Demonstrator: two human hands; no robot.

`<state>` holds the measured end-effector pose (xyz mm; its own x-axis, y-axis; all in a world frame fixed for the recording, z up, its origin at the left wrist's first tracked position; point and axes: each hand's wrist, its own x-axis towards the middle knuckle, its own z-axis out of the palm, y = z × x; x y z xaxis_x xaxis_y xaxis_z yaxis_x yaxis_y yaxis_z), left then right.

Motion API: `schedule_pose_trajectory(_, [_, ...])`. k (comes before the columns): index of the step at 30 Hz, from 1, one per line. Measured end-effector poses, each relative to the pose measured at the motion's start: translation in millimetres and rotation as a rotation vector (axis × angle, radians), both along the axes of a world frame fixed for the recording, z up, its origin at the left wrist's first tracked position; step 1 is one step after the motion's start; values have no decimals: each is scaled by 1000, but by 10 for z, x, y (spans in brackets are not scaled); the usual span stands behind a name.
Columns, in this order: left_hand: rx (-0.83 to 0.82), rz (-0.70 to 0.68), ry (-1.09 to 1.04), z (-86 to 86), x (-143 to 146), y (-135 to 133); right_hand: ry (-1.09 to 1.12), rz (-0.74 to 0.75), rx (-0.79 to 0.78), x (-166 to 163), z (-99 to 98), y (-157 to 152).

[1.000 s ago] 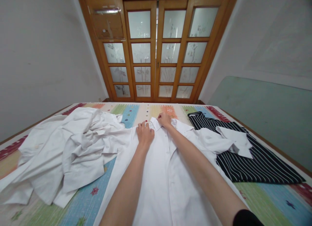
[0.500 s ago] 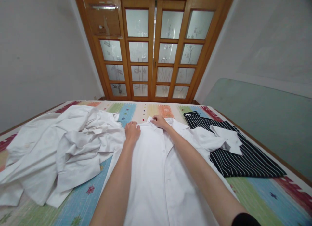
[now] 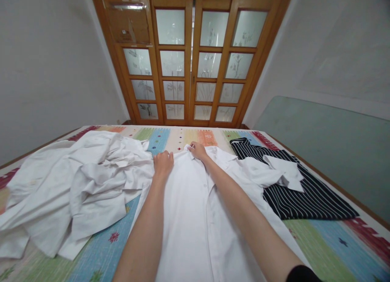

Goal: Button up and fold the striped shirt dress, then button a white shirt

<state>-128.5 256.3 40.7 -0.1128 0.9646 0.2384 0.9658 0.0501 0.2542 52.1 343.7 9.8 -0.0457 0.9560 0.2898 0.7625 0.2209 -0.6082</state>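
Note:
A white button-up shirt (image 3: pixel 195 217) lies spread front-up on the bed, its collar at the far end. My left hand (image 3: pixel 163 163) rests on the shirt's left shoulder near the collar, fingers curled down onto the cloth. My right hand (image 3: pixel 198 150) pinches the collar at its middle. Both forearms stretch out over the shirt's front.
A crumpled heap of white garments (image 3: pixel 82 180) lies to the left. A black striped garment (image 3: pixel 304 192) lies to the right, with a white sleeve over it. The bedspread (image 3: pixel 103 249) is striped in many colours. Wooden doors with frosted glass (image 3: pixel 191 59) stand beyond the bed.
My left hand slid left from the collar's middle to the shirt's shoulder. My right hand stayed on the collar. The view shifted slightly.

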Motion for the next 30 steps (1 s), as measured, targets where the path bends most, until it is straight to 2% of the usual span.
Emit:
schedule_pose_trajectory(6, [31, -38, 0, 22, -6, -4, 57, 55, -22, 115, 64, -44])
schedule_pose_trajectory(11, [-50, -103, -62, 197, -51, 25, 289, 159, -159, 202, 96, -111])
schedule_pose_trajectory(13, [-105, -129, -28, 260, -101, 47, 333, 166, -157, 207, 95, -124])
schedule_pose_trajectory(20, [-295, -156, 75, 352, -179, 59, 334, 164, -107, 196, 65, -106])
schedule_pose_trajectory(25, [-381, -199, 59, 401, -165, 32, 330, 172, -87, 204, 43, -94])
schedule_pose_trajectory(30, [-476, -156, 51, 437, -164, -11, 293, 169, -44, 195, 41, -112])
